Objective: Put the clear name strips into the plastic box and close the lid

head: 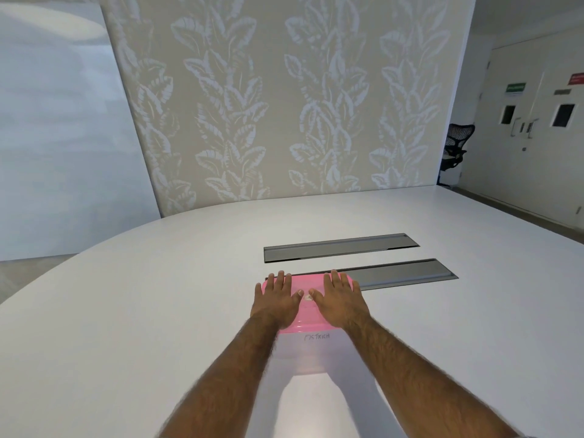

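While both forearms reach out from the bottom of the view, the plastic box [311, 354] sits on the white table [126, 311] straight ahead, its clear front wall bearing a short handwritten word just under the rim. On top of it lies the pink lid [308, 314], and on the lid rest both hands, flat and palm down. The left hand [278, 300] covers the lid's left half and the right hand [338, 298] its right half, fingers spread and stretched toward the far edge, thumbs nearly meeting over a small pale mark at the lid's middle. Neither hand grips anything; they press or rest, and which of the two cannot be told.

No name strips show on the table, and the box wall is too pale and washed out to tell whether they lie inside. Judging from this, the task looks to be at its closing step.

Risks follow from the pressing. If the push lands only in the middle, the lid may bow while its corners stay unseated, so the box would look closed without being so. Uneven force from one hand could tip the rim up on the other side. A strip caught across the rim would also stop the seal.

Beyond the fingertips, the lid's far edge overlaps the near one of two grey recessed panels [407, 273] set in the tabletop. Farther off stand a leaf-patterned wall [284, 105] and a dark office chair [456, 147].
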